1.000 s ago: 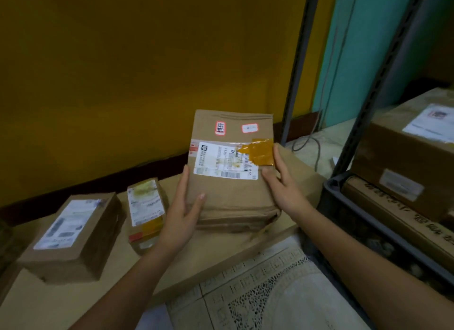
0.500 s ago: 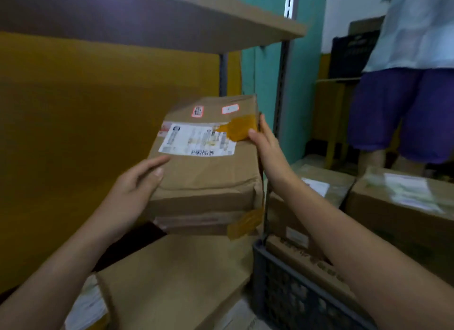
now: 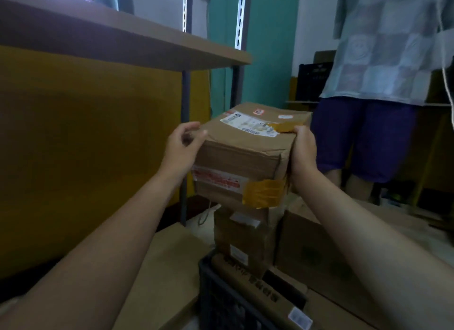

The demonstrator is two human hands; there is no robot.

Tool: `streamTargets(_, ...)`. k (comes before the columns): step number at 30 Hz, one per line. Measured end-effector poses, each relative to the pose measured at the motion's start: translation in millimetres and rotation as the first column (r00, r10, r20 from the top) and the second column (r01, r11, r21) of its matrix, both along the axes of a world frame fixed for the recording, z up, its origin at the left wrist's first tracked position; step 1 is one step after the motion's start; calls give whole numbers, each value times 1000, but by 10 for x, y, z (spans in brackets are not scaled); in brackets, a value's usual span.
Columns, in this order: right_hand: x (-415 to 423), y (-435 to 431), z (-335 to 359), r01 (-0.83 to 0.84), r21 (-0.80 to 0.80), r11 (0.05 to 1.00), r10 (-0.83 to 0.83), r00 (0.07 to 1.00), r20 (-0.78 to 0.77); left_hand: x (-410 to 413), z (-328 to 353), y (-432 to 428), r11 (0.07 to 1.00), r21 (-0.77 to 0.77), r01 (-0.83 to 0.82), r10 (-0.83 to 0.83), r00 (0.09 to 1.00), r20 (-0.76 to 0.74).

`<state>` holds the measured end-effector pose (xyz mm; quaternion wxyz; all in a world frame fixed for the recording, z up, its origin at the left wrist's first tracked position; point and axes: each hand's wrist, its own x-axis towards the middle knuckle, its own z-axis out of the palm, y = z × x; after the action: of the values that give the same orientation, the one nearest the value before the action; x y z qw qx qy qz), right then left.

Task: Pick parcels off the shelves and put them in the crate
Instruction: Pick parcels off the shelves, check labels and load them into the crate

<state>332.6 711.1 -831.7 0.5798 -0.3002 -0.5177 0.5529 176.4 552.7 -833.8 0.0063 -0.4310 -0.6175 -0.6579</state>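
Observation:
A brown cardboard parcel [image 3: 245, 155] with a white shipping label and yellow tape patches is in the air between my hands. My left hand [image 3: 181, 149] holds its left end, fingers curled at the top corner. My right hand [image 3: 303, 151] grips the right end, thumb on the top edge. The parcel hovers over a black plastic crate [image 3: 216, 295] at the bottom of the view. Inside the crate are a smaller upright box [image 3: 242, 243], a long flat box [image 3: 260, 290] and a large carton [image 3: 317, 258].
A wooden shelf board [image 3: 122, 37] runs overhead on the left, with a dark metal upright [image 3: 184, 145] under it. The lower shelf [image 3: 159, 268] lies left of the crate. Another person in purple shorts [image 3: 363, 138] stands close behind the parcel on the right.
Both hands carried the parcel off the lower shelf, up and to the right, over the crate. It has tipped flatter, and the view swung right, toward the other person.

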Motion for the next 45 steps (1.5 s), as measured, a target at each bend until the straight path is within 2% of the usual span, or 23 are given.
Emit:
streamTargets(2,-13,147,-173,117,-18,993,-113,980,163,47,-188,332,977,-173,-125,131,991,19)
streamTargets(4,-42,269,-403,43,-66,997,-20,949,316,136,-424,557,928,-368,-60,117,984,135)
streamTargets(5,-43,326,-509,-10,-100,995,46,931,363,178,-541,623,914,-406,-10,90,980,178)
streamTargets(7,-4,422,-593,-47,-106,993,86,911,404,206,-659,714,925,-380,14,61,981,184)
streamTargets(10,35,504,-559,-72,-29,997,77,886,458,147,-646,823,953,-302,3,48,986,161)
streamTargets(15,80,580,-573,-96,49,994,59,868,493,96,-711,972,978,-209,22,-13,999,43)
streamTargets(18,58,573,-584,-57,56,997,21,858,513,56,-764,1026,978,-208,17,-7,999,48)
streamTargets(20,48,485,-591,20,111,994,-79,825,560,26,-808,998,978,-207,-31,38,999,31)
streamTargets(22,59,418,-501,59,238,969,-204,733,649,-38,-811,907,959,-264,-107,91,993,-73)
streamTargets(24,39,380,-308,13,357,934,-281,645,711,-141,-701,819,918,-365,-154,67,968,-240)
streamTargets(26,-11,387,-226,-47,444,895,-322,621,714,-217,-629,784,865,-467,-183,14,940,-341)
streamTargets(27,-49,391,-179,-82,452,888,-320,596,736,-241,-558,790,825,-534,-187,-9,939,-343)
streamTargets(28,-82,398,-139,-136,438,889,-303,543,783,-249,-477,804,780,-599,-184,-27,945,-326)
streamTargets(30,-100,411,-116,-275,362,891,-245,379,892,-223,-349,804,687,-711,-151,-77,958,-278)
streamTargets(32,-67,430,-56,-359,302,883,-216,258,942,-196,-196,785,589,-800,-116,-153,956,-251)
streamTargets(35,2,396,99,-432,227,873,-151,204,967,-120,56,753,493,-870,-34,-210,965,-156)
streamTargets(38,119,255,241,-531,127,838,-89,97,991,38,307,705,401,-916,20,-248,965,-88)
streamTargets(42,347,-35,613,-597,-91,797,59,-73,996,199,853,613,323,-945,45,-294,954,-55)
streamTargets(44,488,-152,906,-620,-164,768,82,-159,984,313,1203,543,331,-943,31,-315,946,-79)
streamTargets(45,553,-190,1058,-628,-184,756,99,-169,981,368,1388,524,352,-936,16,-320,942,-104)
